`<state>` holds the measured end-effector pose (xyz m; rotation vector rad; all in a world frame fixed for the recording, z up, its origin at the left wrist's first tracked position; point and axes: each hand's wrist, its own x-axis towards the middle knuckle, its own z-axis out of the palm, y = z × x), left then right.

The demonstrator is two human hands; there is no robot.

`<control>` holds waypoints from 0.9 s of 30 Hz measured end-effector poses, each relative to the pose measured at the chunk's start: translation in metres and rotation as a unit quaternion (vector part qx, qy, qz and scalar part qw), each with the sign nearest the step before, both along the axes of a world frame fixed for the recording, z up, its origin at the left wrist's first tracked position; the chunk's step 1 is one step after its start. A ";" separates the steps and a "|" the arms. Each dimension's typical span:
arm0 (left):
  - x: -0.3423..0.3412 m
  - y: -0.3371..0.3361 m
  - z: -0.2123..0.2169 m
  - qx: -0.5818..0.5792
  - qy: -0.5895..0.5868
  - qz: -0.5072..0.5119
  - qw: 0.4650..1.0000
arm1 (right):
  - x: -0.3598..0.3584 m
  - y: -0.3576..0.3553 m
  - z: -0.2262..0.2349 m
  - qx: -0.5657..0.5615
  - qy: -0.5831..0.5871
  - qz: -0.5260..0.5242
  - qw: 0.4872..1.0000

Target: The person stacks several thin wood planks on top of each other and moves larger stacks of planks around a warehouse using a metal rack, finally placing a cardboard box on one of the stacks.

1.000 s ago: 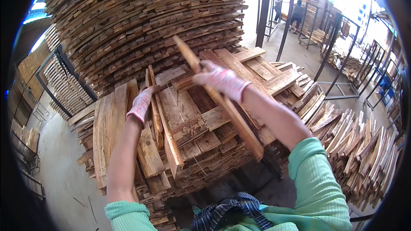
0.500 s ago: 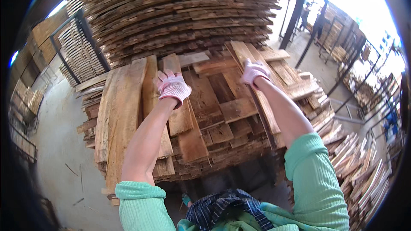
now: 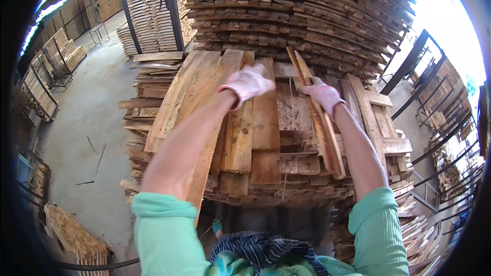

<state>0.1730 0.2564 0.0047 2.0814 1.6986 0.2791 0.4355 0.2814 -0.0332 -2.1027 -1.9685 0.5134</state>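
Observation:
My left hand [image 3: 249, 86], in a pale pink knit glove, is over the light boards at the left of the stack. It is blurred, but the thumb stands apart from the fingers and nothing shows in it. Beneath and beside it lie a knotty board [image 3: 238, 138] and a wider board [image 3: 265, 122]. My right hand [image 3: 323, 94], gloved alike, is closed around a narrow board [image 3: 327, 140] that leans on its edge, slanting across the top of the stack. Its fingertips are partly hidden behind the wood.
A tall layered pile of boards [image 3: 302, 15] rises behind the work stack. Dark metal frames [image 3: 171, 5] stand at the far left and right [image 3: 409, 64]. Loose wood strips [image 3: 417, 248] lie low at the right. Grey floor [image 3: 87, 138] runs along the left, with a few thin sticks.
My view has swung left. The narrow board at my right hand has shifted left across the stack and tilted. My left hand has lifted off the board it rested on and moved right.

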 end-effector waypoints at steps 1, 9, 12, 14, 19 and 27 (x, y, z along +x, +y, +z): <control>-0.021 -0.016 0.010 0.041 0.067 0.013 0.997 | -0.009 0.008 -0.021 0.012 0.002 0.014 1.000; -0.095 -0.092 -0.020 -0.036 0.193 0.068 0.978 | -0.089 0.000 -0.059 0.011 -0.024 0.008 1.000; -0.113 -0.081 -0.015 -0.015 0.133 0.067 0.989 | -0.083 0.004 -0.064 0.026 -0.009 0.002 1.000; -0.123 -0.069 -0.013 -0.036 0.092 0.076 0.992 | -0.071 0.010 -0.067 0.028 -0.005 -0.005 1.000; -0.165 -0.076 -0.007 0.016 -0.047 0.108 0.993 | -0.079 0.003 -0.061 0.029 0.003 -0.016 0.999; -0.275 -0.075 0.025 0.017 -0.226 0.224 0.948 | -0.260 -0.076 0.043 -0.046 0.044 0.147 0.987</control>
